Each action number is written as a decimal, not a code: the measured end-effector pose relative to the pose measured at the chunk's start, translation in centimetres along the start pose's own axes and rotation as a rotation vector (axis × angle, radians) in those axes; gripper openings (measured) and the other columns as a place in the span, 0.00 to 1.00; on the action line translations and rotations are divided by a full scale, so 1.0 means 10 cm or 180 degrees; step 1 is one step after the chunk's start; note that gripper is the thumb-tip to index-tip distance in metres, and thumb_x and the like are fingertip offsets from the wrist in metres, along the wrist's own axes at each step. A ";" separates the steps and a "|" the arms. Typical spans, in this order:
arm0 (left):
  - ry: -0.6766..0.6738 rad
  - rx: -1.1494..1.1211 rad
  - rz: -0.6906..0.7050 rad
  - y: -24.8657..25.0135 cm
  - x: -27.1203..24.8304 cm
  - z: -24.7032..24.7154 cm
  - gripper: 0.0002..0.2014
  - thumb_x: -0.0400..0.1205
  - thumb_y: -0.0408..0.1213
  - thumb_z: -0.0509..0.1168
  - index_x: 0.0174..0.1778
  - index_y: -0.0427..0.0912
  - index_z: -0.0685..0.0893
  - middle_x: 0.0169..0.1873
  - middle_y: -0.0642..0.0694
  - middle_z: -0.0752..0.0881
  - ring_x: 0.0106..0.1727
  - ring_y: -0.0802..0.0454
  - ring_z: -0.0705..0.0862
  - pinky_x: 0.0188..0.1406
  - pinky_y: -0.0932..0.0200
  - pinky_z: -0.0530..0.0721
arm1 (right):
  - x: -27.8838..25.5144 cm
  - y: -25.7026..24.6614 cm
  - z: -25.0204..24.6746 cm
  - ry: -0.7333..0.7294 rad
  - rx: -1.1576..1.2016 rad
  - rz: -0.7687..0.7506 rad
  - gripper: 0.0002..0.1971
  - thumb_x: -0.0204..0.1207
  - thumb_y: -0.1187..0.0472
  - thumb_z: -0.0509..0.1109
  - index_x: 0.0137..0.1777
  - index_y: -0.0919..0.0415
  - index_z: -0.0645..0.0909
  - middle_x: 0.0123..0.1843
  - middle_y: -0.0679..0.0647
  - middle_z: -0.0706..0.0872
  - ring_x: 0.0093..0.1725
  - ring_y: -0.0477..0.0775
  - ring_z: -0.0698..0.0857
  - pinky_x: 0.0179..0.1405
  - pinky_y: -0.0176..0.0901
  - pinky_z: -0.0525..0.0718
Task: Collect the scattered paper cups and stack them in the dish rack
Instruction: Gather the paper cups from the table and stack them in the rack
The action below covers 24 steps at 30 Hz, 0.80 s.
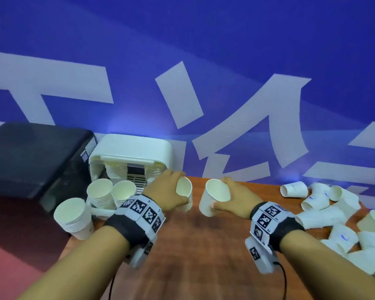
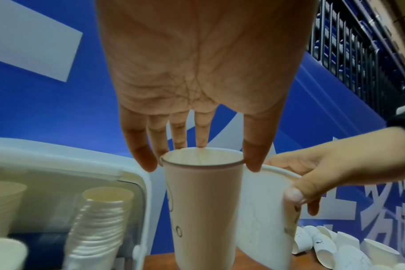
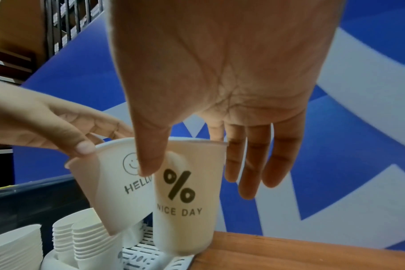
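left hand grips "HELLO" paper cup right of dish rack | right hand grips "NICE DAY" paper cup beside it | loose cups far right of rack on desk

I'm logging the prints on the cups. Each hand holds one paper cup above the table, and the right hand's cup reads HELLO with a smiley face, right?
Not quite. The right hand holds the cup printed with a percent sign and NICE DAY; the HELLO smiley cup is in the left hand. The right wrist view shows both prints.

Rack left, loose cups right
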State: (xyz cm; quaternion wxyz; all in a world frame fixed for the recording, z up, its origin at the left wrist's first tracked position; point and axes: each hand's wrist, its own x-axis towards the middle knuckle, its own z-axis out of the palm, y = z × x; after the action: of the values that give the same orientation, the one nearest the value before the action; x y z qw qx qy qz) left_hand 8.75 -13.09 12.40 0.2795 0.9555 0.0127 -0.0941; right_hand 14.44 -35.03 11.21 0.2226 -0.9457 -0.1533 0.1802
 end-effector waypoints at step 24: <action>0.0164 0.0197 -0.0443 -2.16 -0.18 -1.01 0.36 0.76 0.47 0.70 0.79 0.53 0.62 0.76 0.47 0.65 0.72 0.43 0.71 0.67 0.47 0.76 | 0.87 -2.00 1.42 0.0035 0.0419 -0.0248 0.43 0.68 0.49 0.76 0.80 0.46 0.55 0.77 0.50 0.67 0.73 0.56 0.73 0.67 0.52 0.75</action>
State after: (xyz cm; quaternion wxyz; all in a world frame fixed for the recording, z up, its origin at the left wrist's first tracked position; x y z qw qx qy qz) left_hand 7.04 10.58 9.64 0.2422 0.9625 0.0834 -0.0890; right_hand 12.19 -9.54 6.51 0.2920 -0.9234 -0.1766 0.1760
